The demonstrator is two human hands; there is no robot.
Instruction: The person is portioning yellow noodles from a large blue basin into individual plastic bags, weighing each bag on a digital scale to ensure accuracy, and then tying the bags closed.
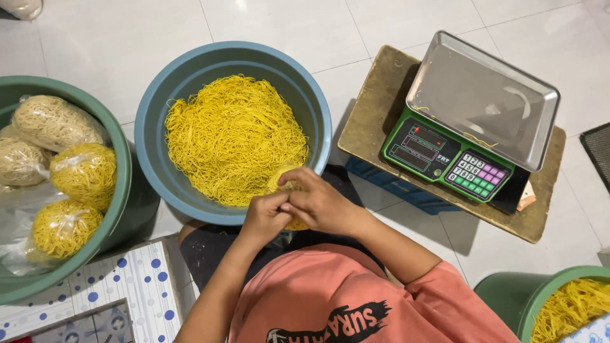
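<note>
My left hand (264,217) and my right hand (321,203) meet at the near rim of a blue basin (190,70). Both are closed on a small bag of yellow noodles (284,179), pinching it between the fingers. Part of the bag shows below the hands. The basin holds a big loose heap of yellow noodles (232,136). A green scale with a steel pan (480,95) stands to the right on a wooden board (375,95).
A green basin (121,165) at left holds several bagged noodle portions, yellow and pale. Another green tub (508,295) with yellow noodles sits at lower right. A dotted white stool (136,279) is at lower left. The floor is white tile.
</note>
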